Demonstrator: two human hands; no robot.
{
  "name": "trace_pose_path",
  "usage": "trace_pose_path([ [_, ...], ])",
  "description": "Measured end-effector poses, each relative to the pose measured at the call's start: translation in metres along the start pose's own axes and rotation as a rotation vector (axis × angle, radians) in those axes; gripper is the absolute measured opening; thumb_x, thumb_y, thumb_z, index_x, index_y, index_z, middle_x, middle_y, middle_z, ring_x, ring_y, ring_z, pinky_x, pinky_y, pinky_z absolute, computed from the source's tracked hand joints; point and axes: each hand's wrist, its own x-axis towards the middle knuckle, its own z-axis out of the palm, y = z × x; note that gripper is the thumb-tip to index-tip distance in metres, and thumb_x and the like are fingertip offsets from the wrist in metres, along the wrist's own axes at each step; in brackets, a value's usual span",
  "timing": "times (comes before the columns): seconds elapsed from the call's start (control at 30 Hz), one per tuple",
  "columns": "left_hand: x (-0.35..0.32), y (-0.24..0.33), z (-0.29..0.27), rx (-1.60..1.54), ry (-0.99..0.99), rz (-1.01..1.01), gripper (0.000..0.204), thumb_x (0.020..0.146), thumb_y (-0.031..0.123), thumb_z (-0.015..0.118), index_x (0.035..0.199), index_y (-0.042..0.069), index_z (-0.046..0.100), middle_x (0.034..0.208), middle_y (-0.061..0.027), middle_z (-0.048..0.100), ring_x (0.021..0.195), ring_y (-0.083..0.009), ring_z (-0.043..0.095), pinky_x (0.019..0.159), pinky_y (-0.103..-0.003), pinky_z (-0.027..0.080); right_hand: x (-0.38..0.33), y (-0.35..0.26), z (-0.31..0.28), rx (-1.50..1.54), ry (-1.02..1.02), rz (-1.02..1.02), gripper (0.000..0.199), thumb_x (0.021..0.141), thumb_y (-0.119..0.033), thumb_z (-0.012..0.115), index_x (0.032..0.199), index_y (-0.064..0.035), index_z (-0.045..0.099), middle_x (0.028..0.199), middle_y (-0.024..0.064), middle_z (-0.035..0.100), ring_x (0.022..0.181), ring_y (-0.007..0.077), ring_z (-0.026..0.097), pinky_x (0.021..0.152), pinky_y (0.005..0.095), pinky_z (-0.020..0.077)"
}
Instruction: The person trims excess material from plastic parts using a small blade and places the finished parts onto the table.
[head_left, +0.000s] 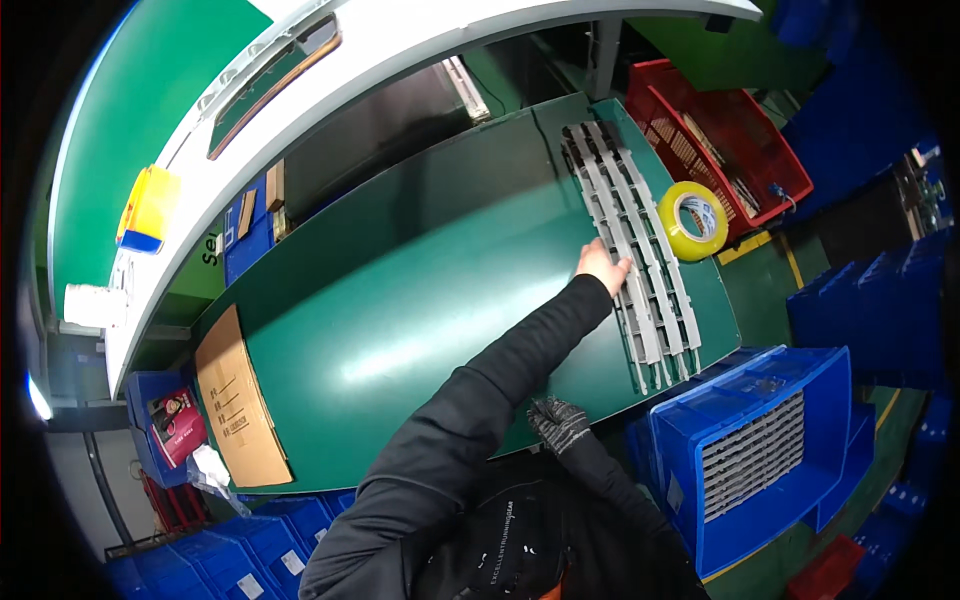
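Note:
A long grey slatted grille (640, 262) lies along the right end of the green table, its parallel strips joined by short cross ribs. At its left edge is my bare left hand (603, 266), fingers and thumb closed on one of the strips; part of the grip is hidden by the hand itself. My right hand (558, 422), in a grey patterned knit glove, is at the table's near edge, apart from the grille. Its fingers look loosely spread with nothing visible in them. A roll of yellow tape (692, 221) stands just right of the grille.
The green table (400, 300) carries a flat cardboard piece (237, 400) at its left end. Beyond the right end sits a red crate (720, 150). Near right, a blue bin (830, 460) holds several grey grilles (755, 455). A white shelf (400, 35) curves overhead.

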Motion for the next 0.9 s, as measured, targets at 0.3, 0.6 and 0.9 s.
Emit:
trace_pose_path([
  [0.3,-0.021,-0.039,-0.066,0.125,0.193,0.169,0.061,0.074,0.035,0.055,0.115,-0.008,0.04,0.116,-0.0252,0.042,0.106,-0.0361,0.043,0.091,-0.037,0.035,0.002,-0.015,-0.002,0.139,0.029,0.223,0.015,0.082,-0.017,0.055,0.072,-0.0052,0.052,0.058,0.0015,0.049,0.048,0.0074,0.045,0.041,0.0248,0.0368],
  [0.6,-0.079,-0.148,-0.239,0.982,0.351,-0.335,0.069,0.078,0.05,0.046,0.13,0.007,0.029,0.138,-0.0072,0.021,0.128,-0.0238,0.016,0.097,-0.053,0.02,0.005,-0.003,0.004,0.147,0.051,0.264,0.012,0.084,-0.017,0.052,0.077,-0.0074,0.054,0.053,-0.0007,0.049,0.039,0.0062,0.041,0.034,0.0215,0.0316],
  [0.9,-0.125,-0.198,-0.289,0.919,0.234,-0.425,0.08,0.077,0.063,0.034,0.132,0.005,0.021,0.14,-0.0063,0.016,0.129,-0.0168,0.014,0.1,-0.051,0.014,0.009,0.011,0.008,0.159,0.091,0.277,0.014,0.084,-0.019,0.052,0.081,-0.0059,0.054,0.053,0.0026,0.051,0.034,0.0102,0.042,0.03,0.0238,0.0337],
])
